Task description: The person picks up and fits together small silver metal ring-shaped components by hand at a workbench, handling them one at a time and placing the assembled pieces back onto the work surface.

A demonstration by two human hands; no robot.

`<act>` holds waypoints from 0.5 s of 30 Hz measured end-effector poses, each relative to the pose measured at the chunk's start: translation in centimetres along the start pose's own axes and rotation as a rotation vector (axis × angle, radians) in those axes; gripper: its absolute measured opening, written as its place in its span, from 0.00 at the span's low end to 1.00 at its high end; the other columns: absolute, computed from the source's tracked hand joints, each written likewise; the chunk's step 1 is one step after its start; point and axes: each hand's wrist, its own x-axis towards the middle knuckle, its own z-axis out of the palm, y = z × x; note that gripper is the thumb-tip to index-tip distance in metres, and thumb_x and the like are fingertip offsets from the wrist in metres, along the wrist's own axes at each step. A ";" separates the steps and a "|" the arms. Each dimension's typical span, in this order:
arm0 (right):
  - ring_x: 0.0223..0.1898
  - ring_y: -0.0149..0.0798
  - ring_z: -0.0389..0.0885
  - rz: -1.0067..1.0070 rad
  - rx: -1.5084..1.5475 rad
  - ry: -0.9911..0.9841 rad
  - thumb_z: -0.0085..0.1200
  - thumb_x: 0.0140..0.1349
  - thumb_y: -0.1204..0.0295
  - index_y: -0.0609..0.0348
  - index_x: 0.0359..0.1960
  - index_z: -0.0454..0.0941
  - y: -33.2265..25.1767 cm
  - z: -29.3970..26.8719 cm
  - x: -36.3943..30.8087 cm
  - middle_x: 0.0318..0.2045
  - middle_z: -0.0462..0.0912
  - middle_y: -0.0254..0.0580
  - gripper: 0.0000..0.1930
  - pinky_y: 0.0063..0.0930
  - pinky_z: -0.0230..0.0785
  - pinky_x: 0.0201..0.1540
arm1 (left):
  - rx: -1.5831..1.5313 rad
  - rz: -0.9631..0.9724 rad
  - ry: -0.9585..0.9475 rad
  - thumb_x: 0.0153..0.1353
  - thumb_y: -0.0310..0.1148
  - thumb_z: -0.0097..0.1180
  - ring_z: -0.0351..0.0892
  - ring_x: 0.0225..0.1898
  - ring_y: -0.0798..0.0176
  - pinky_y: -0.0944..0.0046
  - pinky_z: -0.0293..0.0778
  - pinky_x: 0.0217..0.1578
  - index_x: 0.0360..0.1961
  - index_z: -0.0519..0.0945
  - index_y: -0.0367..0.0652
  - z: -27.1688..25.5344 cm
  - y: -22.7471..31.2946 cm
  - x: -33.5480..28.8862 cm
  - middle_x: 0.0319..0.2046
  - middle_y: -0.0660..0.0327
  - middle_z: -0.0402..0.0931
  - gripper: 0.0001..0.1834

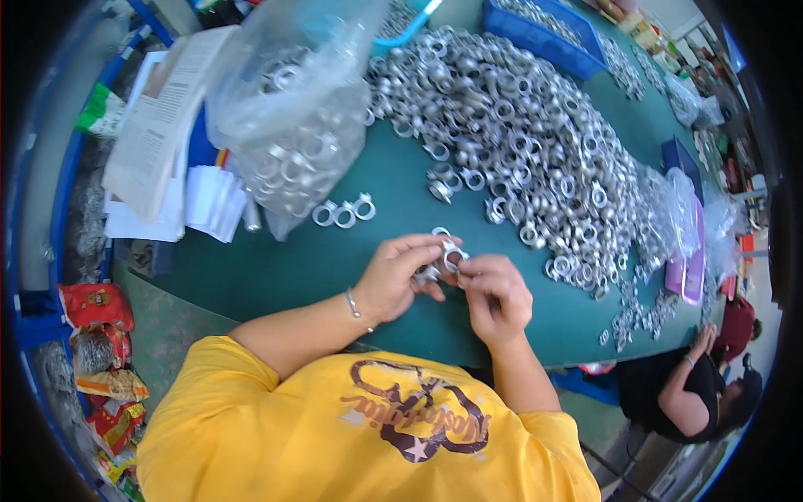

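- The yellow shirt (360,427) is cut off by the lower edge, and its print is broken up by folds.
- Metal rings (452,256) are gripped in the curled fingers of the left hand (395,272), above the near side of the green table (259,272); how many are held cannot be told, as they are partly covered by fingers.
- The right hand (495,297) is held partly closed, thumb and fingertips brought to the rings' right side; whether one is pinched there cannot be told.
- Three loose rings (344,216) are seen lying side by side, beyond the left forearm.
- More rings are blurred by the cloudy film of a plastic bag (293,125), which is cut off at the top.
- Printed sheets (163,134) are partly overlapped by the bag.
- In the large ring pile (510,117), the lower pieces are buried.
- A co-worker (682,393) is seen sideways at the right, distorted by the lens.
- A turquoise container (416,23) and a blue bin (539,42) are cropped by the upper edge.
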 end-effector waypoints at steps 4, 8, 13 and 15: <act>0.29 0.41 0.78 0.047 0.106 0.101 0.53 0.49 0.89 0.64 0.30 0.71 -0.8 0.2 -0.4 0.30 0.79 0.51 0.09 0.29 0.72 0.32 | -0.186 -0.100 -0.042 0.63 0.35 0.47 0.76 0.31 0.67 0.74 0.70 0.19 0.44 0.73 0.41 0.6 0.5 -0.1 0.34 0.61 0.75 0.12; 0.30 0.38 0.76 0.203 0.193 0.286 0.49 0.53 0.89 0.66 0.30 0.70 -0.5 -0.2 -0.6 0.32 0.77 0.51 0.07 0.24 0.71 0.33 | 0.014 0.228 -0.156 0.63 0.32 0.49 0.67 0.20 0.71 0.76 0.58 0.12 0.33 0.71 0.42 3.0 5.9 -1.3 0.29 0.60 0.71 0.06; 0.30 0.34 0.76 0.185 -0.115 0.172 0.49 0.50 0.89 0.65 0.28 0.72 1.0 -0.6 0.0 0.33 0.77 0.47 0.07 0.20 0.68 0.32 | 0.989 1.321 0.419 0.58 0.27 0.53 0.73 0.24 0.74 0.72 0.68 0.26 0.31 0.74 0.39 4.2 18.3 -1.4 0.25 0.64 0.73 0.03; 0.28 0.34 0.75 0.265 -0.170 0.092 0.52 0.50 0.86 0.64 0.30 0.73 0.8 0.5 1.6 0.30 0.77 0.43 0.07 0.20 0.67 0.28 | 1.388 1.214 0.438 0.54 0.27 0.55 0.76 0.29 0.61 0.67 0.70 0.32 0.33 0.76 0.36 0.4 22.3 -1.1 0.29 0.58 0.76 0.06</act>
